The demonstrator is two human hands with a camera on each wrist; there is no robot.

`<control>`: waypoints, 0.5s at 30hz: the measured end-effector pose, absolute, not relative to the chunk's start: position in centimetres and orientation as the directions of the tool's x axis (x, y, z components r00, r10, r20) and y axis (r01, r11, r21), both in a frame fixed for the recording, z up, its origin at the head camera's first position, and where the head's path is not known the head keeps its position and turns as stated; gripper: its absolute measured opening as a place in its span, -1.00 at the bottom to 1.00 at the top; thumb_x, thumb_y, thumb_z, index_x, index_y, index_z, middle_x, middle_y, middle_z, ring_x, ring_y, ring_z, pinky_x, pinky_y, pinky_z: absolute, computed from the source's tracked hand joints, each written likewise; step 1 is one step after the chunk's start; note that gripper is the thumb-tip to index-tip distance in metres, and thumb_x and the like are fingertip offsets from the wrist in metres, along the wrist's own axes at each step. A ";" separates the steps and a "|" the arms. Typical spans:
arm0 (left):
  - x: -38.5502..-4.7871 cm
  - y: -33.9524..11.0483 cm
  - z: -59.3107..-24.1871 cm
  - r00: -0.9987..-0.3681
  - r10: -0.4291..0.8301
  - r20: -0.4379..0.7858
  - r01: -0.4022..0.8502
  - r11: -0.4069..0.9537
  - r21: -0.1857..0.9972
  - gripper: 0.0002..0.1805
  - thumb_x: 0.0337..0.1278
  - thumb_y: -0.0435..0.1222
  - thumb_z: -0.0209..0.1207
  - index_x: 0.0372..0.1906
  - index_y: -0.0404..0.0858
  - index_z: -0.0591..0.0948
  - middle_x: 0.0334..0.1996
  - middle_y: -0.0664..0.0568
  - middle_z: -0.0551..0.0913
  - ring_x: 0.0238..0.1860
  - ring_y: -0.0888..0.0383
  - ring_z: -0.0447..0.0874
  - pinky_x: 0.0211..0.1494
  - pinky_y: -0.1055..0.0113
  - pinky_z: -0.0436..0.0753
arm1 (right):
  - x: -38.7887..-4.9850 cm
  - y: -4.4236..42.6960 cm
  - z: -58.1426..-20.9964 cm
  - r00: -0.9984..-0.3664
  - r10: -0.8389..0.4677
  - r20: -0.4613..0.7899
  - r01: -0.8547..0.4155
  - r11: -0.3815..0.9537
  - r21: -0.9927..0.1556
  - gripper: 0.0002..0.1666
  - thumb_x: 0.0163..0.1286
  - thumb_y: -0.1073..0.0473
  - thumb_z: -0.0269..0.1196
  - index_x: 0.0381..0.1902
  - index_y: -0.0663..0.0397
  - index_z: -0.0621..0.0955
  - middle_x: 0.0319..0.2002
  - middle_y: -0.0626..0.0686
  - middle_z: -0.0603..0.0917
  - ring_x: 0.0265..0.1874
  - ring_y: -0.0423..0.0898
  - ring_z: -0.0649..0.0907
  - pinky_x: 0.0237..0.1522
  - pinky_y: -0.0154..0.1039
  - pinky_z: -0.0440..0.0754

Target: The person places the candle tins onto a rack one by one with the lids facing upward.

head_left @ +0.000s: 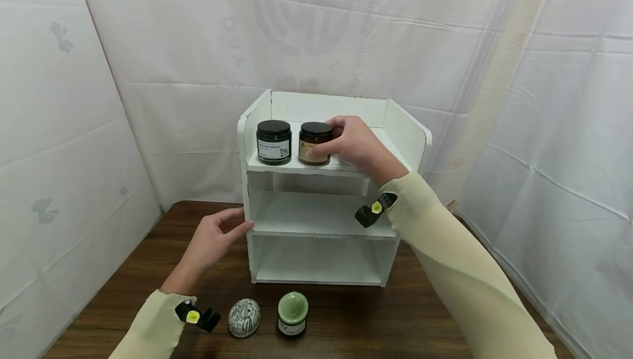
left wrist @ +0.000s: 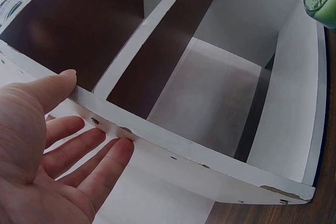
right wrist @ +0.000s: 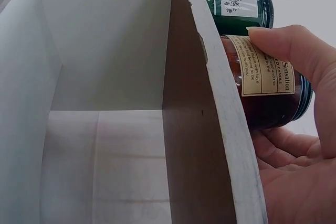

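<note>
A white three-tier shelf (head_left: 323,172) stands on the table. On its top tier, my right hand (head_left: 357,142) holds an amber candle jar (head_left: 305,150) with a black lid and tan label. The right wrist view shows the thumb on the label of this jar (right wrist: 265,74) and the fingers round its other side. Just left of it sits a green candle jar (head_left: 274,150) with a black lid and white label. My left hand (head_left: 210,241) touches the shelf's left side panel (left wrist: 173,148), its thumb at the front edge and its fingers loosely extended along the outer face.
In front of the shelf, on the dark wooden table (head_left: 376,315), are a black-and-white patterned egg-shaped object (head_left: 244,318) and a small light-green jar (head_left: 293,312) with a white label. White sheeting (head_left: 198,45) hangs behind and at both sides.
</note>
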State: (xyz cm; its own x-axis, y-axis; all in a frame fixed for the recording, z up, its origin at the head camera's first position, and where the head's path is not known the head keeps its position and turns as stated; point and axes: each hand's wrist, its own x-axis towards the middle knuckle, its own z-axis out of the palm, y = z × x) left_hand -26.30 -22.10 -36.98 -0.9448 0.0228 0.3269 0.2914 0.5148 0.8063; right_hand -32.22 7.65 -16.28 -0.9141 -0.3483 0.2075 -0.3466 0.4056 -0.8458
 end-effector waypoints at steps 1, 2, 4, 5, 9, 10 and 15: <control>-26.3 -22.1 -36.9 -0.945 0.023 0.327 0.293 0.512 0.808 -0.41 0.32 0.06 0.31 0.31 -0.18 0.61 0.23 -0.10 0.68 0.09 0.03 0.68 -0.06 0.35 0.64 | -32.2 7.7 -16.3 -0.913 -0.353 0.206 -0.346 0.403 -0.847 -0.42 -0.02 0.24 0.63 -0.02 0.11 0.65 -0.07 0.10 0.78 -0.05 -0.05 0.67 0.14 -0.19 0.50; -26.3 -22.1 -36.9 -0.944 0.024 0.328 0.294 0.509 0.809 -0.41 0.32 0.05 0.31 0.31 -0.18 0.61 0.22 -0.10 0.69 0.09 0.03 0.68 -0.06 0.35 0.64 | -32.2 7.7 -16.3 -0.912 -0.356 0.204 -0.347 0.403 -0.847 -0.42 -0.01 0.24 0.62 -0.01 0.11 0.65 -0.07 0.10 0.78 -0.05 -0.05 0.68 0.14 -0.19 0.50; -26.2 -22.1 -36.9 -0.944 0.025 0.329 0.295 0.506 0.811 -0.41 0.32 0.04 0.31 0.31 -0.18 0.61 0.22 -0.10 0.69 0.09 0.04 0.68 -0.05 0.37 0.64 | -32.2 7.8 -16.3 -0.910 -0.364 0.200 -0.348 0.402 -0.847 -0.42 0.00 0.24 0.62 0.00 0.11 0.64 -0.06 0.10 0.78 -0.04 -0.05 0.68 0.15 -0.18 0.50; -26.2 -22.0 -36.9 -0.944 0.025 0.329 0.296 0.503 0.812 -0.42 0.32 0.04 0.31 0.31 -0.18 0.61 0.21 -0.10 0.69 0.09 0.04 0.69 -0.06 0.37 0.64 | -32.2 7.8 -16.3 -0.909 -0.368 0.198 -0.347 0.403 -0.847 -0.41 0.00 0.24 0.61 0.01 0.12 0.64 -0.05 0.10 0.78 -0.04 -0.05 0.68 0.16 -0.18 0.50; -26.3 -22.1 -37.0 -0.943 0.025 0.333 0.299 0.503 0.811 -0.42 0.32 0.04 0.32 0.30 -0.18 0.62 0.21 -0.09 0.69 0.09 0.04 0.69 -0.05 0.38 0.64 | -32.2 7.9 -16.2 -0.906 -0.376 0.195 -0.353 0.418 -0.837 -0.40 0.02 0.23 0.60 0.04 0.11 0.63 -0.03 0.11 0.77 -0.02 -0.05 0.67 0.18 -0.17 0.49; -26.4 -22.1 -37.0 -0.942 0.025 0.334 0.301 0.504 0.809 -0.42 0.32 0.04 0.31 0.30 -0.18 0.62 0.21 -0.10 0.69 0.09 0.04 0.69 -0.05 0.38 0.64 | -32.2 7.9 -16.1 -0.905 -0.377 0.195 -0.356 0.423 -0.834 -0.39 0.02 0.22 0.60 0.04 0.11 0.62 -0.02 0.11 0.77 -0.02 -0.05 0.67 0.18 -0.16 0.49; -26.5 -22.1 -37.0 -0.942 0.021 0.335 0.297 0.517 0.802 -0.41 0.33 0.05 0.31 0.30 -0.20 0.62 0.21 -0.12 0.69 0.10 0.00 0.70 -0.04 0.36 0.64 | -32.2 8.0 -16.2 -0.901 -0.387 0.197 -0.370 0.444 -0.816 -0.36 0.04 0.18 0.61 0.08 0.10 0.61 0.02 0.09 0.76 0.01 -0.05 0.67 0.19 -0.15 0.48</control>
State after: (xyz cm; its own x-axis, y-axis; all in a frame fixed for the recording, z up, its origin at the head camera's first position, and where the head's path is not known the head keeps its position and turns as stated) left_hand -26.48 -22.08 -37.01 -0.9418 0.0213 0.3354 0.2974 0.5174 0.8024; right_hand -32.15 7.98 -16.24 -0.9006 -0.3875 0.1970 -0.3695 0.4438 -0.8164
